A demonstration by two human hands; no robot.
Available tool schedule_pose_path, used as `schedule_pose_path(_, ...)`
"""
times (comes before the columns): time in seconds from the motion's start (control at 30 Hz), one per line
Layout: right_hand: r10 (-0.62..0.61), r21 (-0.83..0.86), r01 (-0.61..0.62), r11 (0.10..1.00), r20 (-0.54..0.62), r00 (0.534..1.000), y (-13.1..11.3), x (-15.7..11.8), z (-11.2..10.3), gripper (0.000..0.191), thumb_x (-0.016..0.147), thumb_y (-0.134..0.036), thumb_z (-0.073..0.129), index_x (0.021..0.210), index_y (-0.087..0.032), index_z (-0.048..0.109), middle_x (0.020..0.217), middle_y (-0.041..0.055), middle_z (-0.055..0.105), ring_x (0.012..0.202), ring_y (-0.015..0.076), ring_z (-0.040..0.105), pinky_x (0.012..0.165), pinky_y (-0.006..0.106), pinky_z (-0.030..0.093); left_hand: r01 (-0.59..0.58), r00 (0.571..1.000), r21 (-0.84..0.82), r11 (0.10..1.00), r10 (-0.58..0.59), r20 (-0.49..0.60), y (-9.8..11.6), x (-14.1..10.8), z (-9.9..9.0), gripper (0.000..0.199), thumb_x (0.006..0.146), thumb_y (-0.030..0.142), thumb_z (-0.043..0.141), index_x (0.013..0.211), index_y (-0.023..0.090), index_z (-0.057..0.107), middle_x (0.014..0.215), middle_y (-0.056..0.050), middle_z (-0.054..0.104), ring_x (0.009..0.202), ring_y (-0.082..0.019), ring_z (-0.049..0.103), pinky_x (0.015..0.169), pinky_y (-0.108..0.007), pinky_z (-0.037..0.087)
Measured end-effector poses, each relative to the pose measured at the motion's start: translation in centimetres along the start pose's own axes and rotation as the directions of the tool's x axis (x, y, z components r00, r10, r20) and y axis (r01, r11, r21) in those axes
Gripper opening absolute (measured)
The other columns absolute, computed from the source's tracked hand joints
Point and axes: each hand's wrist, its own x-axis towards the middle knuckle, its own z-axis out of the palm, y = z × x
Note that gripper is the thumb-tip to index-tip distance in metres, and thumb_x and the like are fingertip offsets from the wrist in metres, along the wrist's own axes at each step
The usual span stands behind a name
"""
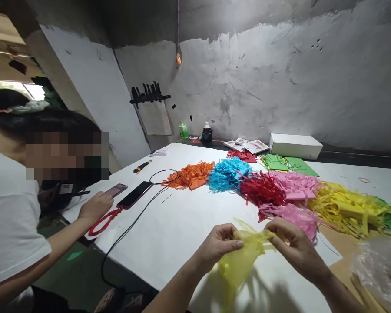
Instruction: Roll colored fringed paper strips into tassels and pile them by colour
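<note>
The hands [219,244] are bare, as are the slim forearms [179,280].

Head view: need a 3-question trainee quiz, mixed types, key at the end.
1. What do the left hand and right hand both hold? A) a green bottle B) a thin yellow sheet C) a white box
2. True or false: in the image, the orange bundle lies left of the blue bundle.
3. Fill in: the red loop is attached to the ____.

Key: 1. B; 2. True; 3. dark-screened phone.
</note>
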Motion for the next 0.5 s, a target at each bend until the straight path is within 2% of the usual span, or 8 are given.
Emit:
schedule_pose_path(0.07, 0.014, 0.030, -0.016, 0.999, 0.082, 0.997, -0.2, -0.4, -1.3, 0.020, 0.094, -0.037, 0.060, 0.107, -0.023, 0.066, 0.106, 0.0073, 0.068, 0.096, 0.0234, 0.063, 0.081, 0.033, 0.051, -0.009, 0.999, 0.011, 1.000, 0.009, 0.035, 0.5, -0.2, 0.2, 0.043, 0.064, 0.042, 0.089, 0.075, 0.011, 0.061, 0.073, -0.004, 0.064, 0.063, -0.012, 0.056, 0.060, -0.023, 0.041)
schedule_pose_path(0.13, 0.012, 0.111, -0.026, 0.993, 0.128, 0.992, -0.4, -0.4, -2.0, 0.041, 0.091, -0.039, 0.066, 0.129, -0.027, 0.058, 0.130, 0.0089, 0.061, 0.117, 0.0258, 0.058, 0.098, 0.038, 0.047, -0.012, 0.997, 0.036, 0.999, 0.009, 0.081, 1.0, -0.2, 0.6, 0.043, 0.066, 0.043, 0.088, 0.075, 0.012, 0.059, 0.072, -0.003, 0.063, 0.063, -0.011, 0.055, 0.059, -0.022, 0.040)
schedule_pose_path(0.23, -0.028, 0.219, -0.019, 0.976, 0.211, 0.977, -0.9, 0.5, -1.3, 0.063, 0.084, -0.040, 0.074, 0.141, -0.026, 0.049, 0.133, 0.0097, 0.060, 0.123, 0.0275, 0.054, 0.104, 0.041, 0.044, -0.029, 0.987, 0.080, 0.996, 0.016, 0.158, 1.6, -0.2, 1.3, 0.042, 0.067, 0.043, 0.087, 0.077, 0.012, 0.059, 0.073, -0.002, 0.060, 0.064, -0.011, 0.053, 0.060, -0.022, 0.039)
schedule_pose_path(0.3, -0.027, 0.209, -0.035, 0.977, 0.283, 0.959, -1.3, 1.3, -0.3, 0.054, 0.081, -0.038, 0.076, 0.129, -0.024, 0.059, 0.113, 0.0074, 0.068, 0.106, 0.0262, 0.062, 0.093, 0.037, 0.049, -0.057, 0.985, 0.121, 0.991, 0.036, 0.168, 2.2, -0.2, 1.5, 0.043, 0.068, 0.044, 0.086, 0.078, 0.013, 0.059, 0.072, 0.000, 0.058, 0.064, -0.011, 0.051, 0.059, -0.023, 0.038)
schedule_pose_path(0.37, 0.004, 0.160, -0.062, 0.985, 0.337, 0.941, -1.6, 1.8, 0.7, 0.022, 0.083, -0.037, 0.071, 0.099, -0.021, 0.070, 0.085, 0.0025, 0.067, 0.082, 0.0212, 0.062, 0.074, 0.030, 0.050, -0.079, 0.989, 0.173, 0.982, 0.055, 0.137, 2.7, -0.4, 1.3, 0.044, 0.067, 0.045, 0.086, 0.079, 0.013, 0.059, 0.069, 0.002, 0.054, 0.062, -0.010, 0.047, 0.057, -0.023, 0.035)
schedule_pose_path(0.4, 0.017, 0.141, -0.069, 0.988, 0.342, 0.940, -1.6, 1.9, 1.1, 0.016, 0.085, -0.036, 0.068, 0.084, -0.020, 0.069, 0.075, 0.0010, 0.064, 0.074, 0.0191, 0.059, 0.067, 0.028, 0.048, -0.081, 0.991, 0.193, 0.978, 0.059, 0.118, 2.9, -0.6, 1.0, 0.045, 0.065, 0.045, 0.088, 0.079, 0.013, 0.059, 0.069, 0.002, 0.053, 0.061, -0.010, 0.046, 0.057, -0.023, 0.034)
schedule_pose_path(0.43, 0.024, 0.132, -0.072, 0.989, 0.337, 0.941, -1.6, 1.9, 1.3, 0.021, 0.087, -0.037, 0.065, 0.075, -0.020, 0.067, 0.070, 0.0004, 0.061, 0.069, 0.0179, 0.057, 0.062, 0.027, 0.046, -0.074, 0.993, 0.202, 0.977, 0.054, 0.106, 3.0, -0.7, 0.8, 0.048, 0.061, 0.046, 0.090, 0.080, 0.014, 0.059, 0.069, 0.003, 0.053, 0.061, -0.009, 0.045, 0.056, -0.023, 0.033)
schedule_pose_path(0.5, 0.027, 0.151, -0.078, 0.985, 0.316, 0.948, -1.4, 1.9, 1.5, 0.026, 0.087, -0.042, 0.063, 0.074, -0.020, 0.067, 0.070, 0.0017, 0.061, 0.068, 0.0188, 0.057, 0.059, 0.027, 0.047, -0.041, 0.995, 0.190, 0.981, 0.023, 0.097, 3.1, -1.1, 0.2, 0.055, 0.052, 0.047, 0.093, 0.081, 0.014, 0.060, 0.070, 0.004, 0.054, 0.062, -0.009, 0.046, 0.058, -0.023, 0.034)
